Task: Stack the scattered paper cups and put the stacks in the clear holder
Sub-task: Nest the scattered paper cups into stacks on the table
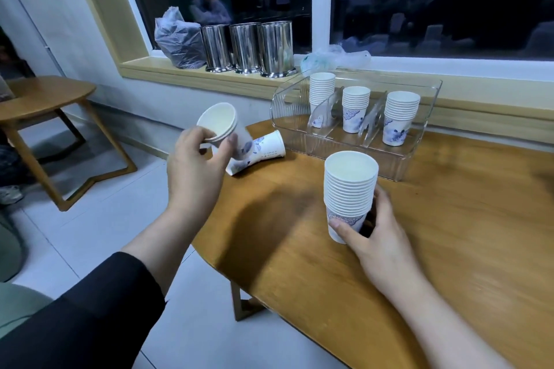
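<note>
Head view: the left hand (196, 165) is pinching a few nested cups (220, 129), tilted, above the desk (449, 234) edge. The right hand (371, 237) is gripping the base of a tall stack (349, 189) standing upright on the desk. Two cups (263, 148) are lying on their sides near the left hand. The clear holder (413, 159) is sitting behind, with three stacks (355, 108) upright in separate compartments.
</note>
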Available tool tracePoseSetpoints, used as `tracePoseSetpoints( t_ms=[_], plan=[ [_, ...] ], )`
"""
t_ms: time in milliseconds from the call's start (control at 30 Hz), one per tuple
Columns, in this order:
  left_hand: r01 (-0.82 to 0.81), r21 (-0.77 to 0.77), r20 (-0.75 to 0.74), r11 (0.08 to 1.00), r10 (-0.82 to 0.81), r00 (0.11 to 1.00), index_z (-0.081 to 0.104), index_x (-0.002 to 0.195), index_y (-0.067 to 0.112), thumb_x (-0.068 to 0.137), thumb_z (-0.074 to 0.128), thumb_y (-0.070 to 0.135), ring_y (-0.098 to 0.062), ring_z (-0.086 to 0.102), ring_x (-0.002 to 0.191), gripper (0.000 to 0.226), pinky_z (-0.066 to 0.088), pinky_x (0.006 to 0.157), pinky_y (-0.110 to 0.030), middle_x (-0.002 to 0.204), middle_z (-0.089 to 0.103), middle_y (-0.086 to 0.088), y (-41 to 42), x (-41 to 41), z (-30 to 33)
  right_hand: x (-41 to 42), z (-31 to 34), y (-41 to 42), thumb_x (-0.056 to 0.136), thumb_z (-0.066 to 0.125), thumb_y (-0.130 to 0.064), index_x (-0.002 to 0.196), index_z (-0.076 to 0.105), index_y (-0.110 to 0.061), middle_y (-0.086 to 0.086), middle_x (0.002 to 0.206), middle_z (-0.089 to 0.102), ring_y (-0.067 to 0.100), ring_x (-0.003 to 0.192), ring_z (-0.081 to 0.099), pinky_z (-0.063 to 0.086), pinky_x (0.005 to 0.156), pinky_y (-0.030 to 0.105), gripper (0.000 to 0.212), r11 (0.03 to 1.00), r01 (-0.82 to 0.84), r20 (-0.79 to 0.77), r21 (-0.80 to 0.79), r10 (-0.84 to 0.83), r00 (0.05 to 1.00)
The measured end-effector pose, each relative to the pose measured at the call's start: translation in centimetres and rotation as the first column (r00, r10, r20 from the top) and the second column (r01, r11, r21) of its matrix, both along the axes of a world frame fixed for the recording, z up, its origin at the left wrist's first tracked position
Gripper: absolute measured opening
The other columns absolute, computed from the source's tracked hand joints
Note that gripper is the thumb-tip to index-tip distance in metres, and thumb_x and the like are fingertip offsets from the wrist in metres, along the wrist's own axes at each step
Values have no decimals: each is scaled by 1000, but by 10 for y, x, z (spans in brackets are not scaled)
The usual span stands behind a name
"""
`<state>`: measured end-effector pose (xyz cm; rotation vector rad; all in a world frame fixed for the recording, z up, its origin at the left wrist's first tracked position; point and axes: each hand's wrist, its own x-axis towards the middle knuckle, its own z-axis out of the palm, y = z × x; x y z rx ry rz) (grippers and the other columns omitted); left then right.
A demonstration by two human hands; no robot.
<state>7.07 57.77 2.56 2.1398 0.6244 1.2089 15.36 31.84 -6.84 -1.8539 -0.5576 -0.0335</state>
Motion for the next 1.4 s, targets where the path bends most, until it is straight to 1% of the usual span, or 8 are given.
tracePoseSetpoints(
  t_ms=[200,400,500,667,833,1033,1233,1400],
  plan=[
    [421,153,5,894,-426,904,59,81,22,88,66,49,-19,64,84,29,52,73,-42,84,65,4,-96,14,61,-1,1,-1,77,82,-31,140,35,-43,-27,125,57,0,114,57,46,94,26,79,1000,-14,10,16,14,1000],
    [489,342,-314,803,-393,864,60,85,18,85,59,63,-15,55,87,44,43,73,-32,89,61,5,-116,23,42,-1,0,-2,75,83,-38,137,36,-48,-21,125,63,5,112,62,52,94,41,79,999,-21,1,29,21,1000],
    [526,199,-363,827,-436,824,53,117,32,80,44,77,-5,55,111,59,45,89,-29,119,61,14,-110,18,33,2,-1,0,70,80,-48,138,35,-47,-19,126,62,8,113,62,51,95,41,82,1000,-13,-5,24,13,1000],
    [312,-10,-79,950,-312,947,53,127,36,97,54,50,-4,59,114,33,53,95,-39,122,64,14,-56,21,5,9,0,14,75,83,-35,142,32,-43,-27,125,57,3,114,57,45,94,27,85,1000,-25,13,-19,25,1000],
    [43,-74,-190,996,-56,980,45,141,28,94,60,29,-18,53,123,49,45,105,-45,134,54,1,42,46,-22,22,3,42,74,84,-32,143,33,-37,-34,116,57,-11,106,58,46,87,23,85,997,-72,-7,-24,72,997],
    [1,-41,-521,999,-22,853,28,156,26,90,61,25,-35,43,136,73,36,113,-44,150,42,-15,113,83,-24,44,5,57,74,84,-27,140,36,-34,-29,119,58,-12,106,57,45,90,20,82,997,-74,-11,-26,74,997],
    [47,-109,-640,993,-106,761,34,153,31,88,63,30,-29,49,132,71,43,105,-37,150,48,-6,145,108,-28,63,8,54,75,83,-26,139,39,-32,-24,119,61,-15,105,56,41,86,18,78,999,-35,-5,-24,35,999],
    [50,-89,-612,995,-94,785,49,134,25,84,72,34,-27,59,109,56,47,85,-33,124,65,-5,152,112,-37,63,9,54,74,83,-24,132,37,-42,-36,114,56,-26,99,52,38,81,2,76,1000,-23,-15,-3,23,1000]
  ],
)
